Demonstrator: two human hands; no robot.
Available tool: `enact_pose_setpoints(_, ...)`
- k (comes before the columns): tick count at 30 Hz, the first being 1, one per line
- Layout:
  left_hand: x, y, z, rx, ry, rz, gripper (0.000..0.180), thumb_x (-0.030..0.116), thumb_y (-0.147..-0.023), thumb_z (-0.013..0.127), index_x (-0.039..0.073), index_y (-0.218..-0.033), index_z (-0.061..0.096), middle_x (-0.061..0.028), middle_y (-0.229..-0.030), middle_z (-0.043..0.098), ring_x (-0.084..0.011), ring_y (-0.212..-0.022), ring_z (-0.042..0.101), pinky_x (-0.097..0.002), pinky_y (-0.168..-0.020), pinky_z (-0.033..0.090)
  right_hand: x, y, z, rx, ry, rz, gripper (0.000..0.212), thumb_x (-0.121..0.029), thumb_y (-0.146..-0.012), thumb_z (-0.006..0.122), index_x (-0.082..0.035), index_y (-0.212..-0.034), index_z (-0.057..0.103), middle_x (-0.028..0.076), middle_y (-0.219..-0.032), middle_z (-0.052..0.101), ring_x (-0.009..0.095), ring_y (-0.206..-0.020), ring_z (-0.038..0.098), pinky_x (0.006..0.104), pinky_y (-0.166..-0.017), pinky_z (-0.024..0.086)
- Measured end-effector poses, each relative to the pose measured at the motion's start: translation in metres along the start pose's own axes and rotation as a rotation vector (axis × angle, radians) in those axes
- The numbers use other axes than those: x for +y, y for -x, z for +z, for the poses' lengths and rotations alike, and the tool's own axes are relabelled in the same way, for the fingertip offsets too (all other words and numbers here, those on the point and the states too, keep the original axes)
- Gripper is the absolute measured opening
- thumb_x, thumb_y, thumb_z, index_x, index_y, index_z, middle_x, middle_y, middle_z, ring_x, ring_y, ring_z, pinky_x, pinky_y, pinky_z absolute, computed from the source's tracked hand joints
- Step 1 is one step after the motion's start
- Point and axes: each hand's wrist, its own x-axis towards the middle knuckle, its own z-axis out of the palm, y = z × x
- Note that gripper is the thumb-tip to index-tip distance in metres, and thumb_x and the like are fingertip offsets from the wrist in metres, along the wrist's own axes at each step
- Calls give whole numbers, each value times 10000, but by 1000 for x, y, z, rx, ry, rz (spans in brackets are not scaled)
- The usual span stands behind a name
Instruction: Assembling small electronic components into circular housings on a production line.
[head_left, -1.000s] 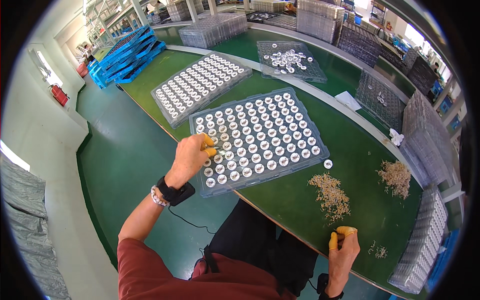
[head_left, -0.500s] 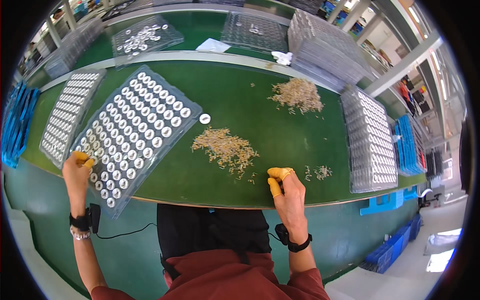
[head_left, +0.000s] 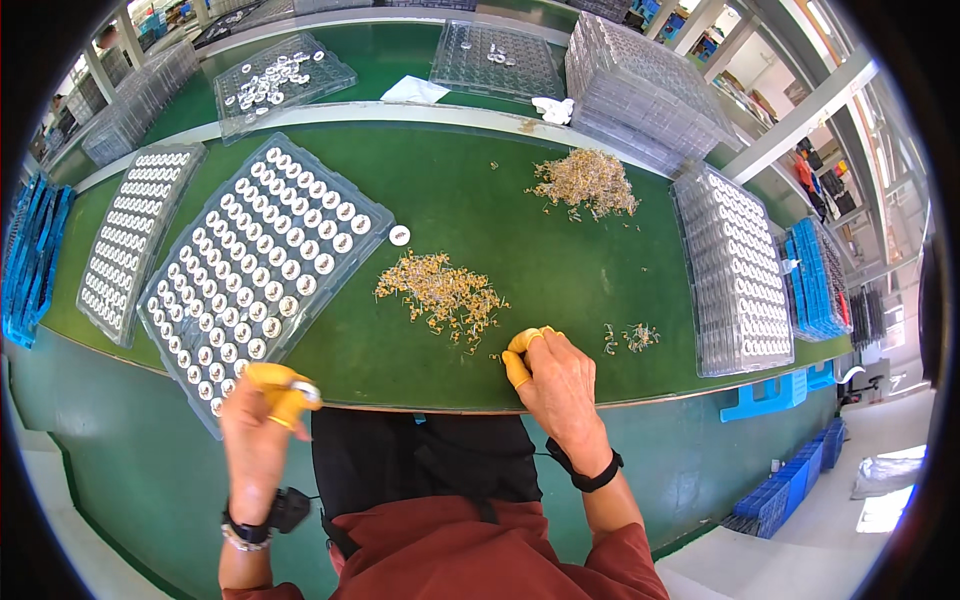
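Note:
My left hand [head_left: 262, 405], with yellow finger cots, pinches a small round white part [head_left: 306, 391] in front of the table edge. Behind it a clear plastic tray [head_left: 352, 268] lies at an angle, filled with rows of similar white round parts. My right hand [head_left: 552, 375], also in yellow finger cots, rests low over the green table with thumb and fingertips drawn together; what they hold, if anything, is hidden. Beside those fingertips lies a small bent metal piece [head_left: 494, 357]. A heap of such yellowish pieces [head_left: 440, 292] spreads just beyond. One loose white part [head_left: 400, 236] sits by the tray's corner.
A second filled tray [head_left: 140, 235] stands at the left. Farther back lies another heap of small pieces [head_left: 588, 182]; a little cluster [head_left: 640, 338] is right of my right hand. Stacked filled trays [head_left: 735, 270] edge the right side. Clear trays [head_left: 640, 90] are piled behind.
My left hand has moved from the angled tray's left edge toward me and rightward, now with a white part in its fingers. My right hand has shifted slightly left toward the loose piece.

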Motion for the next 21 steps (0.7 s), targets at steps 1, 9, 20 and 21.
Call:
enact_pose_setpoints(1, -8, 3, 12, -60, 37, -38, 176, -78, -856, 609, 6, -1008, 579, -80, -887, 651, -134, -760, 656, -214, -475, 508, 1, 3, -2, -22, -31, 71, 131, -35, -749, 727, -46, -853, 648, 94, -699, 561, 282, -631, 570, 383, -591, 470)
enact_pose_setpoints(9, -37, 24, 76, -269, 243, -160, 199, -86, -882, 589, -37, -1073, 617, -105, -937, 665, -159, -808, 662, -239, -562, 551, 4, 4, -7, -12, 34, -73, 124, -87, -785, 696, -52, -880, 625, 90, -792, 539, 285, -733, 590, 385, -605, 492)
enact_pose_setpoints(20, -43, 33, 94, -355, 387, -267, 164, -60, -880, 617, -37, -1042, 618, -106, -926, 667, -172, -775, 677, -244, -526, 545, -4, 9, -10, -164, -295, 121, 117, 16, -766, 655, -6, -840, 567, 120, -768, 595, 292, -659, 615, 375, -609, 512)
enact_pose_setpoints(21, -43, 34, 94, -354, 403, -289, 163, -53, -879, 622, -37, -1040, 618, -108, -925, 669, -172, -759, 676, -242, -519, 546, -10, 12, -14, -193, -419, 216, 112, 17, -773, 655, -2, -846, 572, 101, -762, 609, 238, -640, 613, 338, -600, 509)
